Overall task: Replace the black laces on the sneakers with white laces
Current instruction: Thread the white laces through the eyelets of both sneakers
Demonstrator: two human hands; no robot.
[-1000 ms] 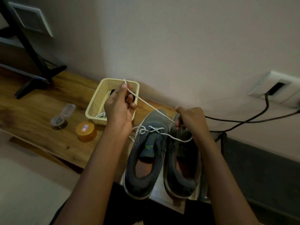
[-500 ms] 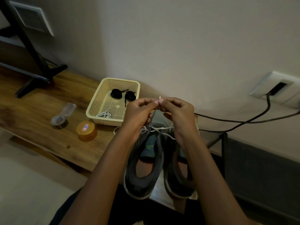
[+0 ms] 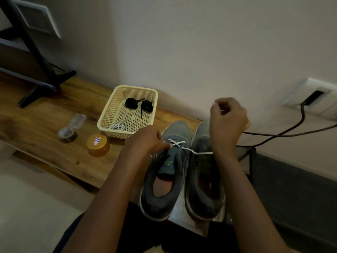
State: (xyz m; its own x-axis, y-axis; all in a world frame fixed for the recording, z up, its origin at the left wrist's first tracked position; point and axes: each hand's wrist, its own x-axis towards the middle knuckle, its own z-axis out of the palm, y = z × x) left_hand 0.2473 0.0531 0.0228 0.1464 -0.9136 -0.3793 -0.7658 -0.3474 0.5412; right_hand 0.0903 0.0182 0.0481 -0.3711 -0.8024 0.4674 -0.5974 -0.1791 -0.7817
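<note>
The white lace (image 3: 193, 151) looks light and limp, best taken by its stiff tip, where the right hand (image 3: 227, 121) pinches it, the left hand (image 3: 145, 141) in a pinching grip at the left sneaker (image 3: 164, 179).

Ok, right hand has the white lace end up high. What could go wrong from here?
1. The right hand pinches one end of the white lace high, and only a few eyelets of the sneaker being laced are threaded: a hard pull may leave the ends uneven unless the left hand pins the crossing.
2. The lace trails across the unlaced sneaker and may snag.
</note>
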